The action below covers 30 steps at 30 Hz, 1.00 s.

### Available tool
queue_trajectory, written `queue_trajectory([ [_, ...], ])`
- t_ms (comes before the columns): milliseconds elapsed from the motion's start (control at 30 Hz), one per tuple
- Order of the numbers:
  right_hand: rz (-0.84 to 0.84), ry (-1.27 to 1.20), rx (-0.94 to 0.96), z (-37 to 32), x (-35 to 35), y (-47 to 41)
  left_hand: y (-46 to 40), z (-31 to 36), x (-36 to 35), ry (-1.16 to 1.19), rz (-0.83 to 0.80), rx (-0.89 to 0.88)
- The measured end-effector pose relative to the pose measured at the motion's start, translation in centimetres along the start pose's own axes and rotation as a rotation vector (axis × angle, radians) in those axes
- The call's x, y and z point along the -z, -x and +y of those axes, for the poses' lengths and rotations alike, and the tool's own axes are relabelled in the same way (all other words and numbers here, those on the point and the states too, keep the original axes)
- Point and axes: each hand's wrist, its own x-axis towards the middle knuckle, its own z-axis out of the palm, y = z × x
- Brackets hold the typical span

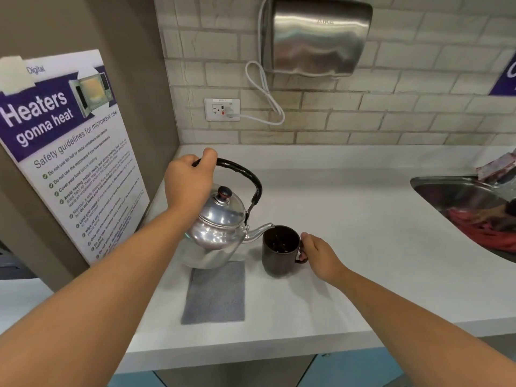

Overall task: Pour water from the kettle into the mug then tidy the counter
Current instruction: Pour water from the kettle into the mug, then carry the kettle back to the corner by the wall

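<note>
A shiny metal kettle [219, 233] with a black handle is tilted to the right, its spout at the rim of a dark brown mug [279, 256]. My left hand [190, 181] grips the top of the kettle's handle. My right hand [318, 255] holds the mug's handle, and the mug stands on the white counter [349, 219]. Liquid glints inside the mug. A grey mat [215, 294] lies flat on the counter under and in front of the kettle.
A steel sink [458, 196] at the right holds red items, with a packet [497, 166] at its far edge. A microwave safety poster [67, 152] leans on the left wall. A hand dryer [315, 37] and its cord hang above an outlet [222, 108].
</note>
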Motion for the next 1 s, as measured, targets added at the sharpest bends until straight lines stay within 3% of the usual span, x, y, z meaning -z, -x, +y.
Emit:
queue_trajectory([
  [300,-0.044,0.124,-0.023,-1.2,1.1,-0.1,-1.3,-1.4,0.4,0.293,0.122,0.212],
  [533,0.254,0.125,0.137,-8.4,2.6,-2.3,-3.2,-3.0,0.1,0.364,0.146,0.271],
  [667,0.308,0.094,0.329,-14.5,1.6,-4.8,-4.6,-4.2,-1.2,0.419,0.121,0.245],
  [800,0.264,0.183,0.471,-17.6,-1.0,-7.9,-5.7,-6.0,-2.9,0.395,0.116,0.265],
  [1000,0.047,0.338,0.452,-16.1,-4.3,-12.6,-7.7,-9.2,-4.8,0.316,0.102,0.292],
])
